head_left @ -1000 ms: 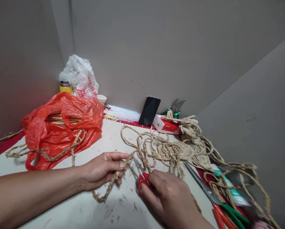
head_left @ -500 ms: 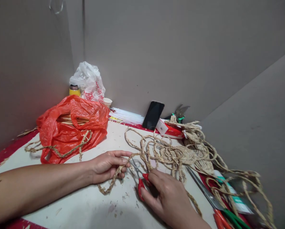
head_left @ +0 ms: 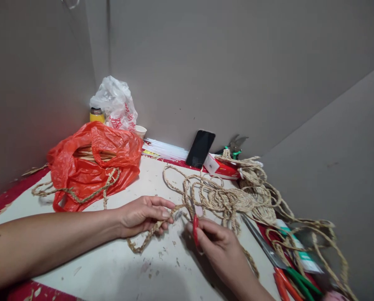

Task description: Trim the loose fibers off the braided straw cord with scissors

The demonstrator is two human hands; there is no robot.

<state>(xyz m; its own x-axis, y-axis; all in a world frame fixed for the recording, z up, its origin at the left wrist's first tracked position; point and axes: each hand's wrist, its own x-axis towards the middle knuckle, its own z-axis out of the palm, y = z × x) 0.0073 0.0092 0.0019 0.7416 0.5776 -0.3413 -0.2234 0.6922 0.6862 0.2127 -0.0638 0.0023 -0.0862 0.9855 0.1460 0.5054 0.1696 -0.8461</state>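
Note:
My left hand pinches a braided straw rope between thumb and fingers. One part of this rope hangs in a loop below the hand, and the other runs right toward the rope pile. In my right hand is a pair of red-handled scissors, raised beside the rope. The blades point up and away, just apart from my left fingertips; blur hides whether they are parted. Beyond my right hand lies a heap of coiled braided rope.
At the left sits a red plastic bag with straw strips inside. A phone leans on the back wall near pruning shears. Larger shears with red and green handles lie at the right. Scraps dot the white board.
The scissors have swung away from the rope by my left fingertips, to the right and more upright. My left hand keeps its grip on the rope. The view has shifted slightly.

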